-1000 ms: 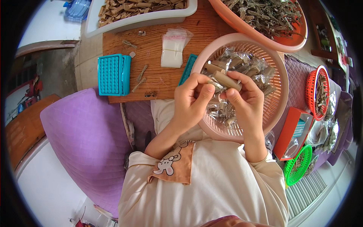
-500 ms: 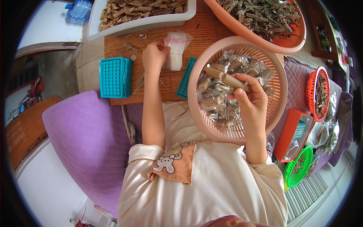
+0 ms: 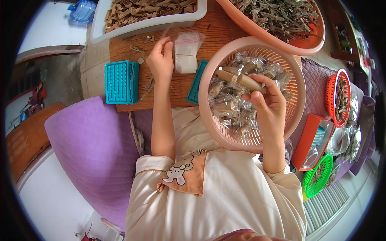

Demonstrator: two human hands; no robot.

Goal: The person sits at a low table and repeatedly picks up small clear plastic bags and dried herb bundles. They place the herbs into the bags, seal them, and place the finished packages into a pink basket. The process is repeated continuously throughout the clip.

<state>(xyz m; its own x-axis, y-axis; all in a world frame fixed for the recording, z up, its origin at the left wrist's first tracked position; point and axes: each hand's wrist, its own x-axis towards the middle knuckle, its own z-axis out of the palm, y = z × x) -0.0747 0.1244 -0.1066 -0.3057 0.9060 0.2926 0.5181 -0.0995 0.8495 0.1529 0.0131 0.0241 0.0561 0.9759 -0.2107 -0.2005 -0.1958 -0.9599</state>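
My left hand point(image 3: 161, 60) is over the wooden table, thumb and fingertips pinched together on a clear plastic bag point(image 3: 165, 33), which shows only faintly above them. Just right of it lies a stack of clear zip bags point(image 3: 186, 54) with a band around its middle. My right hand point(image 3: 268, 98) holds a short tan tube point(image 3: 250, 83) between thumb and fingers, above the pink basket point(image 3: 207, 116). Inside that basket are many small clear packets point(image 3: 231, 106) with tan pieces in them. A second tan tube point(image 3: 226, 75) lies beside the held one.
Two teal ridged trays point(image 3: 120, 82) point(image 3: 197, 82) sit at the table's near edge. A white tub point(image 3: 150, 25) of tan pieces and an orange basin point(image 3: 277, 45) of dried plants stand farther back. Red point(image 3: 330, 98) and green point(image 3: 309, 178) baskets are at the right.
My left hand has come away from the zip-bag stack, slightly left, with a clear bag in its fingertips. My right hand stays over the basket, the tube slightly turned.
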